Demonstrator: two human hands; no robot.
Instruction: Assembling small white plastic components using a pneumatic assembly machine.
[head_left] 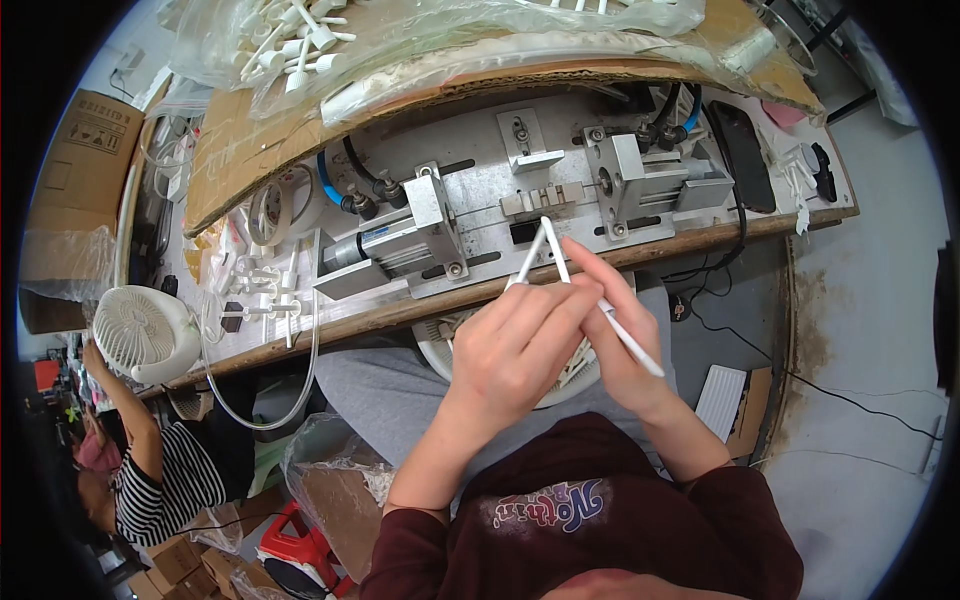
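My two hands meet above my lap, just in front of the bench edge. In my left hand [515,345], with fingers curled, is a slim white plastic rod [531,258]. A second white rod [637,348] passes through my right hand [622,325], whose index finger points forward along it. At their far tips the rods come together in a narrow V; whether they are joined I cannot tell. Beyond them, a small notched metal block [541,199] sits between two metal cylinder fixtures [437,215]. Under my hands, a white basin [436,352] with white pieces is partly hidden.
A cardboard sheet [225,165] arches over the fixture, with bagged white plastic parts [300,45] on top. A black phone [742,155] lies at right. A white fan [145,330] stands at left, near a co-worker in a striped shirt [180,485]. Cables [710,270] hang below the bench.
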